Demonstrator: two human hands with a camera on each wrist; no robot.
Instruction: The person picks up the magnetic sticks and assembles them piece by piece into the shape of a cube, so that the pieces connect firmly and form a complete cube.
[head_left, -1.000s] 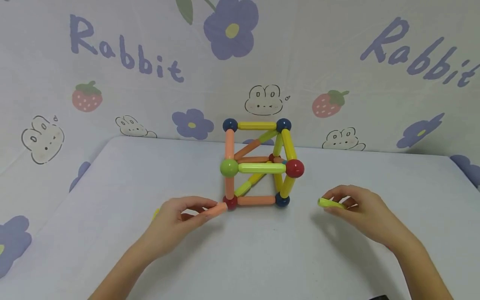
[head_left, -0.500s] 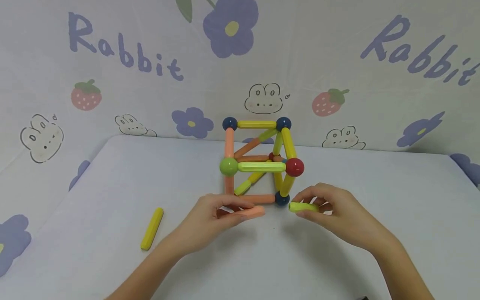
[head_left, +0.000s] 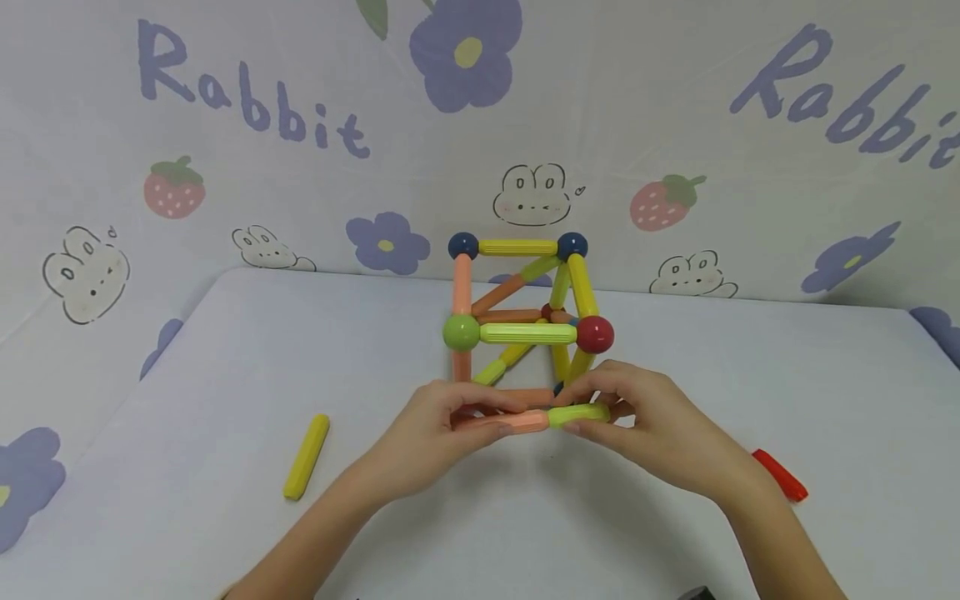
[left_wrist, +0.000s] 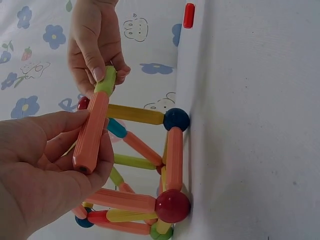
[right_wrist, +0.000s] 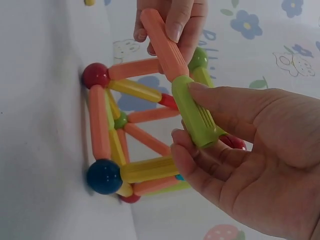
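Note:
In front of a cube-shaped frame of magnetic sticks and balls, both hands meet. My left hand pinches an orange magnetic stick between thumb and fingers. A short light-green magnetic stick is pinched by my right hand. The two sticks touch end to end, almost in a line with a slight bend. Behind them, the frame shows a green ball and a red ball joined by a green stick. The hands hide part of the frame's lower front edge in the head view.
A yellow stick lies on the white tabletop at the left. Beside my right forearm lies a red stick, partly covered. A dark object shows at the bottom edge. Printed cloth hangs behind the table.
My hands have come together from both sides, and the orange and green sticks now touch. The yellow and red sticks have come into view from behind the arms. The frame has stayed in place.

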